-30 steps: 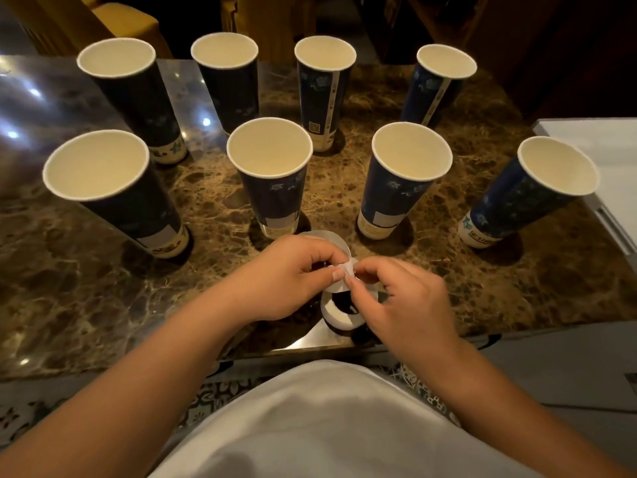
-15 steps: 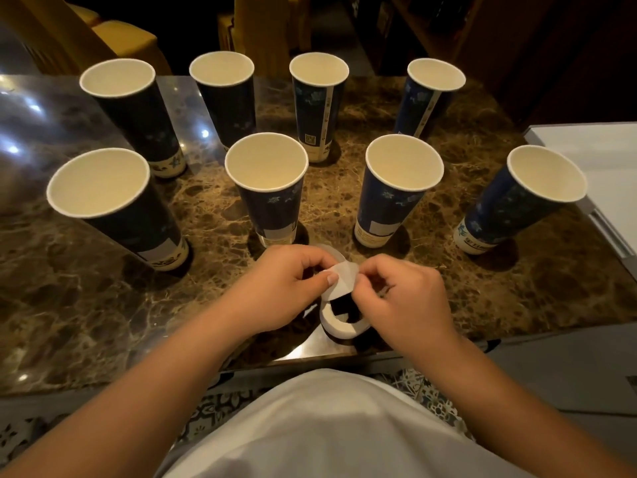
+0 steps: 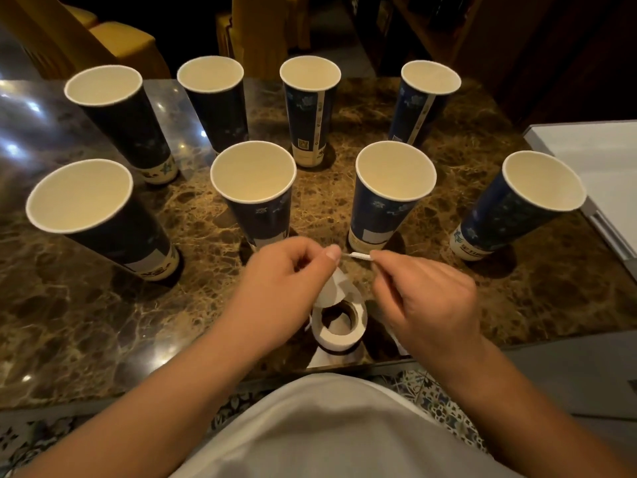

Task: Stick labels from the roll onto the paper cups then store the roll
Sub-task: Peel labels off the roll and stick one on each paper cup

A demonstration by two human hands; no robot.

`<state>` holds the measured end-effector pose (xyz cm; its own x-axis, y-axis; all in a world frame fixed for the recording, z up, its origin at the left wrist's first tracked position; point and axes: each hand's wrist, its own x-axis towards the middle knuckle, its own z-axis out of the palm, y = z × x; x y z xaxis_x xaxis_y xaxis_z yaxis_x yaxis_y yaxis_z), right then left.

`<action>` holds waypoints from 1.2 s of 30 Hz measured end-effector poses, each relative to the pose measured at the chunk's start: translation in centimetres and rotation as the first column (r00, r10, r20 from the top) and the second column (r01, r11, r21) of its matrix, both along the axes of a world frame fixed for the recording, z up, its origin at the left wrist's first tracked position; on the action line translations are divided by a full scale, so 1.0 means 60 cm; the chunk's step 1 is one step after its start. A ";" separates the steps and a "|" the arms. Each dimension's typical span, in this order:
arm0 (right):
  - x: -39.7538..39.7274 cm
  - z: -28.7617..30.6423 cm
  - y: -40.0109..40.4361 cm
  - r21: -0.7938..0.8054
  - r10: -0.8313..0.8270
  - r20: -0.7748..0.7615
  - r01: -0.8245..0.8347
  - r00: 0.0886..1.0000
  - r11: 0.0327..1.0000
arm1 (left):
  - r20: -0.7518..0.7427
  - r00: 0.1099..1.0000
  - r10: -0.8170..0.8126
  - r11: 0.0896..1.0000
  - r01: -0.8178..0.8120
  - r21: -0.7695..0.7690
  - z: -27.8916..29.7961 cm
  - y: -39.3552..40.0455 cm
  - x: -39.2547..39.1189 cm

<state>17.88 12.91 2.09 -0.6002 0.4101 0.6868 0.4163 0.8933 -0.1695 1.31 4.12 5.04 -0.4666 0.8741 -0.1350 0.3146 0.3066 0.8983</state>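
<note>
Near the front edge of the brown veined marble tabletop (image 3: 86, 326) lies the white roll of paper labels (image 3: 339, 324), flat on its side with its cardboard core facing up. Its loose backing strip (image 3: 332, 288) curls up from the roll to the left hand (image 3: 286, 277), whose thumb and fingers are closed on the strip's upper end. The right hand (image 3: 427, 298) hovers just beside it, thumb and forefinger pinched on a small white peeled label (image 3: 360, 256), held edge-on between the two hands. Beyond the hands stand eight tall dark blue paper cups, all upright and open-mouthed, in two rows of four. The near-row cup just behind the right hand (image 3: 389, 198) carries a pale rectangular patch low on its wall, as does the near-left cup (image 3: 93, 215). A white flat surface (image 3: 599, 157) sits at the right edge
</note>
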 end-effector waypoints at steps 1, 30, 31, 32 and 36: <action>0.001 -0.003 -0.001 0.034 0.025 -0.004 -0.025 1.000 0.999 | 0.221 0.975 -0.004 0.997 0.022 -0.078 0.007 0.002 0.001; 0.120 0.034 0.048 -0.697 -0.122 -0.262 -0.100 0.957 0.710 | -0.102 0.878 -0.468 0.884 0.464 -0.062 0.010 0.077 0.093; 0.131 0.027 0.053 -0.718 -0.200 -0.287 -0.073 0.937 0.692 | -0.058 0.878 -0.476 0.879 0.472 -0.067 0.003 0.087 0.106; 0.141 0.020 0.059 -0.741 -0.271 -0.312 -0.054 0.911 0.670 | -0.022 0.879 -0.477 0.878 0.475 -0.065 -0.003 0.099 0.118; 0.173 -0.006 0.081 -0.785 -0.419 -0.343 -0.011 0.841 0.619 | -0.035 0.896 -0.443 0.896 0.442 -0.034 -0.020 0.163 0.159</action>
<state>28.27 17.80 1.75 -0.1379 0.9614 0.2380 0.2481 0.2662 -0.9314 10.82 13.93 3.85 -0.0379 0.9883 -0.1478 0.4591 0.1486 0.8758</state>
